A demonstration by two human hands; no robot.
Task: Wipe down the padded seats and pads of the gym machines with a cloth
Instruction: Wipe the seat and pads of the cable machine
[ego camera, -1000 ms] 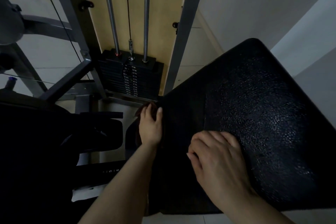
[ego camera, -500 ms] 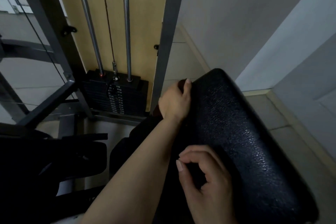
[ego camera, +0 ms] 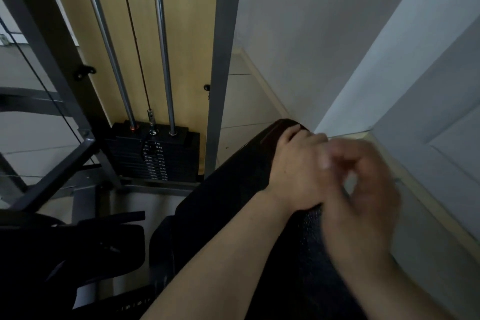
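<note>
Far out to the left of the gripping hand stands the black weight stack (ego camera: 155,153), with two chrome guide rods (ego camera: 162,44) rising from it between grey frame uprights (ego camera: 224,60). Below and left of the grip a second dark pad (ego camera: 114,244) lies low in shadow.

The padded backrest (ego camera: 233,205) is the thing being wiped. Its long axis runs from the bottom of the view, near the person, up and away to a rounded top end just beyond the left knuckles; it leans away rather than standing upright. The left hand (ego camera: 293,174) lies over that top end with fingers curled down, pressing a dark, reddish-brown cloth (ego camera: 279,130) against the pad's rim. Only a strip of cloth shows past the fingertips.

Immediately right of that grip, the right hand (ego camera: 363,189) is motion-blurred, fingers loosely bent, thumb near forefinger; whether it pinches anything I cannot tell.

By my judgement the cloth is light, limp and easily bunched, so it is best held spread under a flat palm, with the fingers hooked over the edge. The pad looks firm, pebbled vinyl, fixed to the frame, likely slick once damp, so strokes should follow its length.
</note>
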